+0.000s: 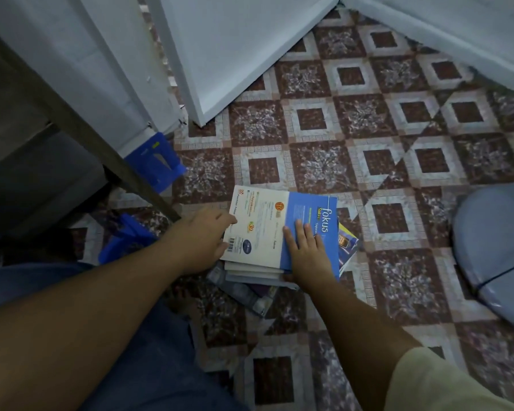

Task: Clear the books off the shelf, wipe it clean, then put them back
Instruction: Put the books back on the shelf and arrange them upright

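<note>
Blue and white paperback book point(261, 223) with "fokus" on the cover is sitting on top of a loose stack of books point(250, 269), and the whole pile is down on the maroon and white patterned tile floor point(324, 164), near the person's knees. So the clearing-off part looks at least partly done, I'd say.

Left hand point(201, 237) is at the book's left edge and seems to be pinching it, thumb near the barcode. Right hand point(307, 252) just lies flat on the blue half of the cover, fingers straight, holding nothing.

Can't tell if this book is going down onto the pile or coming back up. No cloth anywhere in view, so whether the wipe has happened is anyone's guess. Putting everything back is definitely still left.

Off to the left there's a dark wooden frame point(80, 126) with a blue plastic piece point(156, 161) beside it, white panels point(235, 54) on the far side, and a pale blue rounded thing point(496, 247) at the right edge.
</note>
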Available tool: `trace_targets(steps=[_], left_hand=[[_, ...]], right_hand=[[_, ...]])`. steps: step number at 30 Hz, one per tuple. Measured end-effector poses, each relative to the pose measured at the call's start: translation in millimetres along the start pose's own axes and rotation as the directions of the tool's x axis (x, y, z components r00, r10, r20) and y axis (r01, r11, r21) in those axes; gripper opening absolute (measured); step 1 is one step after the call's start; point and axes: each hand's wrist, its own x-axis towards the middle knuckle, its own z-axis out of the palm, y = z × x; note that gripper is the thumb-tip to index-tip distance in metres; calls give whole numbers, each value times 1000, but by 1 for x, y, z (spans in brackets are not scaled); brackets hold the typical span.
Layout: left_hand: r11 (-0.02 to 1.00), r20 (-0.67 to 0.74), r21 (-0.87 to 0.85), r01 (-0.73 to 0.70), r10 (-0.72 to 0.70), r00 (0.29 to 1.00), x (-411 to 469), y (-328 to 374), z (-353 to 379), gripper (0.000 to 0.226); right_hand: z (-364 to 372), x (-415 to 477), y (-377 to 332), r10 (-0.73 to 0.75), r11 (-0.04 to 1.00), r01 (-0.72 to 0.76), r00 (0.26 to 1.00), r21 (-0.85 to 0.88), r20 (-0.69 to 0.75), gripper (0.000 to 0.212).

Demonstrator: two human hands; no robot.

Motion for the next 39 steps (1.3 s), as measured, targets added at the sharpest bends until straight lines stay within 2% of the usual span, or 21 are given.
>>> trace_targets(steps=[8,12,14,16,19,24,29,32,34,35,37,39], left_hand=[[1000,68,21,-7,6,998,5,4,-1,53],[1000,86,24,10,-12,996,1,5,-6,53],[1000,87,25,16,-18,996,-6,6,-9,53],[999,100,19,26,-28,995,-12,6,-11,54],[999,110,-2,51,-51,993,-22,4,-18,56],[998,138,-20,53,-50,989,-39,9,-36,72],[997,78,-51,63,-59,995,-63,4,-61,61],[996,47,-76,44,-40,998,-87,-13,-86,41],[995,-21,-83,53,-55,998,-111,-29,-105,16],[995,-64,-81,66,-71,995,-127,-42,-115,12],[994,-116,-64,88,-95,989,-151,-59,-135,15],[989,-199,-46,140,-146,969,-192,-86,-154,11]], right_hand=[[-10,-15,-5,-112,992,117,990,-56,90,74],[-32,-18,-9,-142,983,158,975,-88,171,71],[-50,-13,-6,-146,987,155,973,-39,177,68],[-71,-13,-5,-141,990,139,966,24,219,56],[-97,-23,-15,-119,993,112,947,40,298,40],[-151,-44,-36,-112,993,94,931,68,348,26],[-237,-75,-55,-154,988,148,923,45,352,17],[-286,-103,-76,-193,979,206,918,0,345,28],[-310,-119,-93,-220,974,225,934,14,283,31],[-323,-127,-105,-242,969,244,937,24,253,25],[-342,-140,-118,-319,948,314,930,57,182,16],[-362,-149,-150,-427,902,422,903,91,51,19]])
